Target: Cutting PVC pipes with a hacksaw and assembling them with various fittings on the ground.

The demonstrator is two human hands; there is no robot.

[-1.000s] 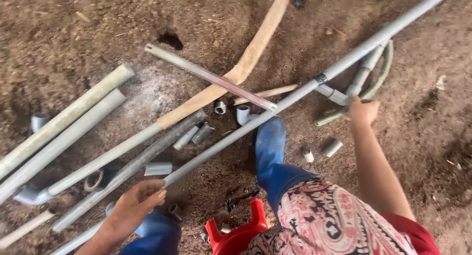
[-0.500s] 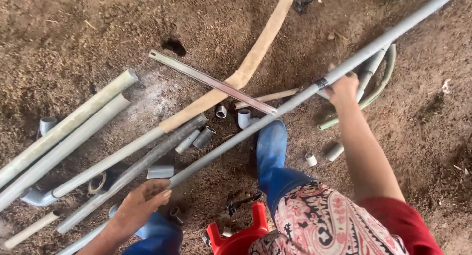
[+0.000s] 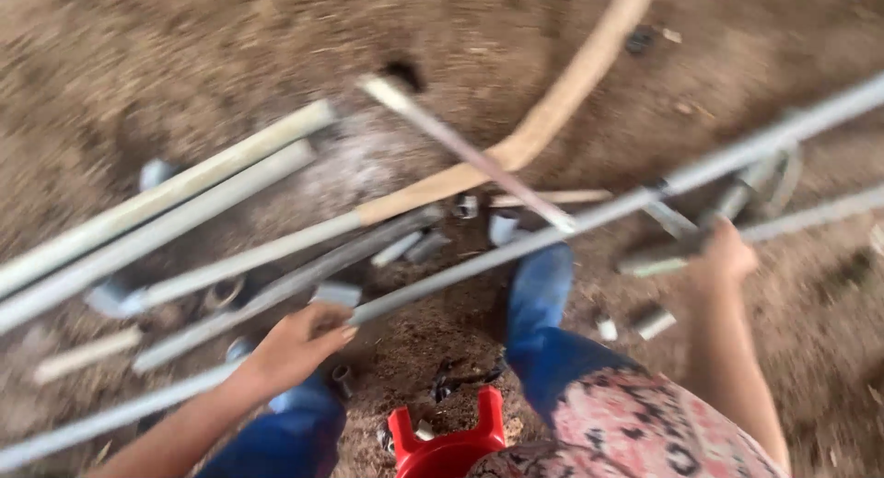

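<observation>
A long grey pipe (image 3: pixel 442 285) slants from lower left to upper right above the dirt floor. My left hand (image 3: pixel 295 344) is closed around its lower part. My right hand (image 3: pixel 726 255) sits just below the pipe's upper part. It looks closed on a shorter grey-green pipe (image 3: pixel 810 215) that runs off to the right, though blur softens the grip. A thin rod (image 3: pixel 460 146) crosses over the long pipe near the middle.
Several thick pale pipes (image 3: pixel 157 202) lie at the left. A curved tan strip (image 3: pixel 571 91) arcs up to the top edge. Small pipe fittings (image 3: pixel 502 227) are scattered on the dirt, and a red stool (image 3: pixel 447 441) stands between my blue-trousered legs (image 3: pixel 543 303).
My right hand has dropped from the long pipe's joint to just below it, onto a shorter pipe. The left hand keeps its grip. The view has shifted and blurred.
</observation>
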